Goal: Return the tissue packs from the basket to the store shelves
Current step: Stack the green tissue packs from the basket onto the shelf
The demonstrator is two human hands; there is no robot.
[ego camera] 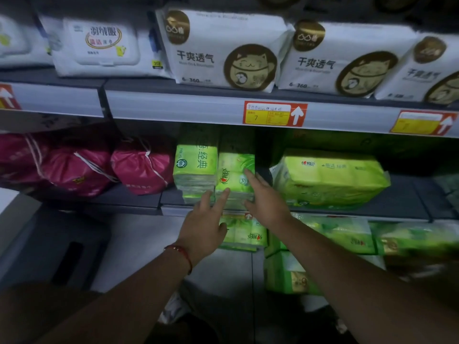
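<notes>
A green tissue pack (pixel 234 173) stands upright on the middle shelf (pixel 397 207), next to another upright green pack (pixel 195 167) on its left. My left hand (pixel 205 224) reaches up with straight fingers, its fingertips touching the pack's lower front. My right hand (pixel 264 201) lies flat with spread fingers against the pack's right side. Neither hand grips anything. A wide green multipack (pixel 332 177) lies further right on the same shelf. The basket is out of view.
Pink drawstring bags (pixel 141 167) fill the shelf's left part. White packs with a cat logo (pixel 223 50) line the upper shelf above red price tags (pixel 274 113). More green packs (pixel 347 234) sit on the lower shelf. A grey floor lies below.
</notes>
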